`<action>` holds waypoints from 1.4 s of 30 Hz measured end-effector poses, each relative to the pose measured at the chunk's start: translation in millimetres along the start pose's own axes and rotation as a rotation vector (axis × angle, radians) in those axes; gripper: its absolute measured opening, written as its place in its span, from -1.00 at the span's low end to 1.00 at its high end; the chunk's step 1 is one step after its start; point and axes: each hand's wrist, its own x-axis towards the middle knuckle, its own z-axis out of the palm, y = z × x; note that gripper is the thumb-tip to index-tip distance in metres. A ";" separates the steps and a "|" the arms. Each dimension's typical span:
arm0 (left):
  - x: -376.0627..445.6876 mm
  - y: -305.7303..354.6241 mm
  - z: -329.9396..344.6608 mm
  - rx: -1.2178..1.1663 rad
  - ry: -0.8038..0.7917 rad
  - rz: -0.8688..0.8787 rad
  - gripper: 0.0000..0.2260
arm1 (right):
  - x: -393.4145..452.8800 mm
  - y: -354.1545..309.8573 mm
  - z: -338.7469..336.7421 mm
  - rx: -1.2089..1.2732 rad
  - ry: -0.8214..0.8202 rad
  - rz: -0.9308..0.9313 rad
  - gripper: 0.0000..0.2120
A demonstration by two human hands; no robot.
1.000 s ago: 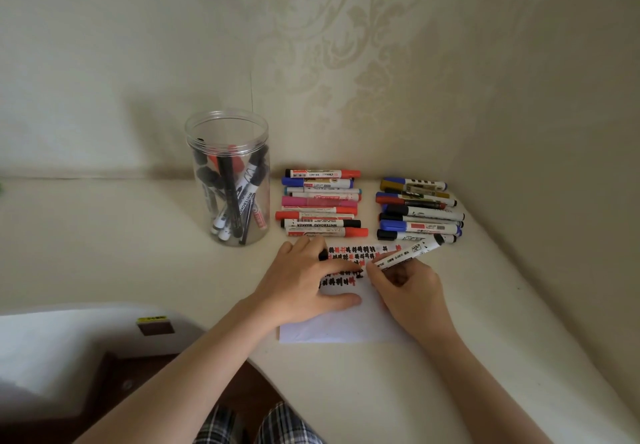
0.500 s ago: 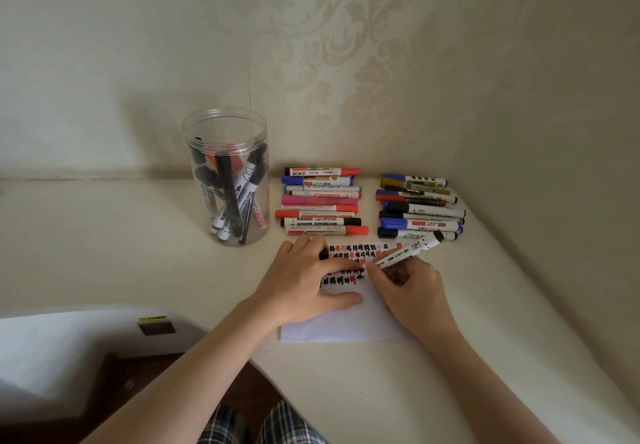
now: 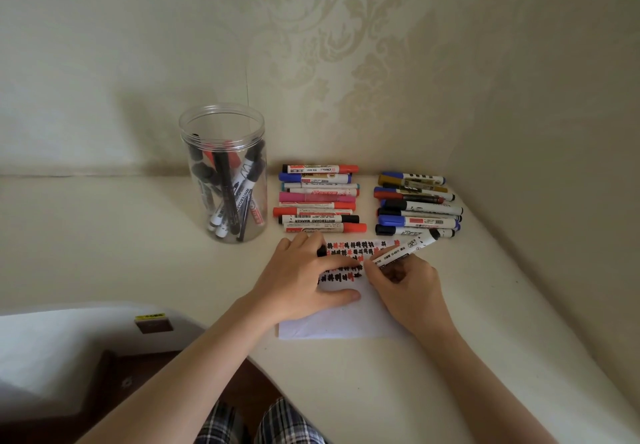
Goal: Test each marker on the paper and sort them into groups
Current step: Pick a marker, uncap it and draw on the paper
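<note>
Head view: marker point(image 3: 403, 251) (right hand point(image 3: 403, 287)) tip down-left.

We see very little change. Our right hand point(image 3: 403, 286) has shifted slightly on the paper point(image 3: 346, 322), and the marker point(image 3: 403, 251) it grips now lies at a marginally different slant, its far end just beside the nearest pen of the right group point(image 3: 417, 206). Our left hand point(image 3: 304, 279) has barely moved.

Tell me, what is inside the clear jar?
The clear jar holds several markers standing on end, mostly black with some red. Their exact number is unclear, since they overlap one another.
</note>
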 end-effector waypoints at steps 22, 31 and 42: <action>-8.1 -0.2 -8.3 -0.658 0.115 -0.101 -0.83 | 7.8 -14.4 -8.6 0.232 0.031 0.335 -0.80; -26.5 -2.9 -1.7 -0.685 0.241 -0.024 -0.70 | 7.3 -23.4 -11.3 0.138 -0.014 0.266 -0.87; -27.3 -4.5 -10.8 -1.131 0.315 -0.218 -0.80 | -12.4 -57.5 6.3 0.506 -0.059 0.292 -0.79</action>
